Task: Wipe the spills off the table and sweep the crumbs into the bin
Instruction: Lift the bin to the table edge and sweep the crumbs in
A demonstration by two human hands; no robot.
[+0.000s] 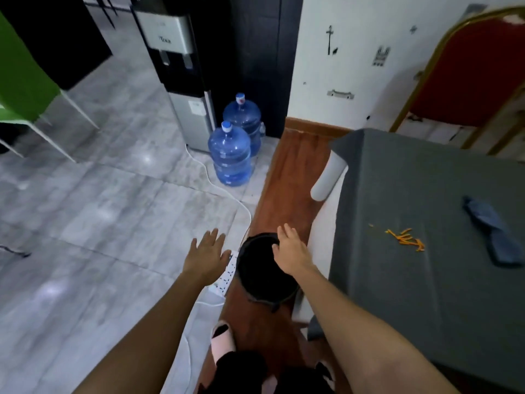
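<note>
Right, the only lettering I can find is a short word on the silver panel of the water dispenser [170, 38], too blurred to read. My left hand [206, 253] is spread flat, fingers splayed, holding nothing, above the floor and a white power strip [227, 275]. My right hand [289, 251] is also open and empty, at the far rim of the black bin [264, 280], which stands upright on the wooden strip beside the table, mouth facing up. On the grey tabletop [426, 280] the orange crumbs [406, 237] lie scattered in a short band. Just beyond them a dark blue cloth [494, 234] lies crumpled, its long axis running from far-left toward near-right. Two blue water jugs [231, 155] stand by the dispenser.
</note>
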